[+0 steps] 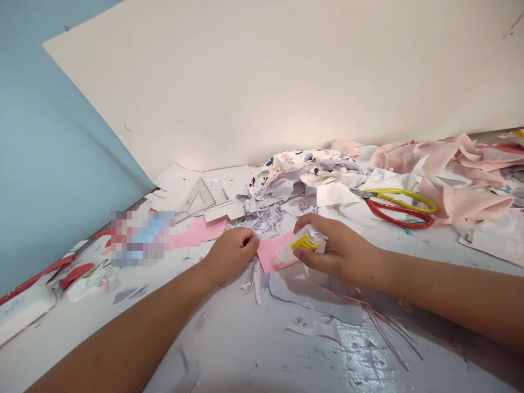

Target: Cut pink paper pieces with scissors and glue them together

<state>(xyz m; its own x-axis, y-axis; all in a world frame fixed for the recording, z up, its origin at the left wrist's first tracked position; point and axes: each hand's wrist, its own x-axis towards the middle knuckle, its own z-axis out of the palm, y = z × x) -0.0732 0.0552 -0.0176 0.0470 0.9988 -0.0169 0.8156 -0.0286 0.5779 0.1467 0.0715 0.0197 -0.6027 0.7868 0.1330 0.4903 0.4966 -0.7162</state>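
My right hand [335, 245] is wrapped round a translucent white glue bottle [307, 241] with a yellow label. The bottle is tilted, its lower end toward a small piece of pink paper [267, 252] on the table. Whether it touches the paper, I cannot tell. At the left edge of that paper is my left hand [233, 252], with its fingers curled closed. What those fingers hold, if anything, is hidden. Thin shredded paper strips [266, 218] lie just behind the pink piece.
Red-and-yellow-handled scissors [403, 208] rest at the right among pink fabric scraps [450, 164]. Floral cloth [286, 164] lies at the back beside a clear set square [200, 195]. A large white board [262, 82] leans behind. Thin pink strips [388, 333] lie in front.
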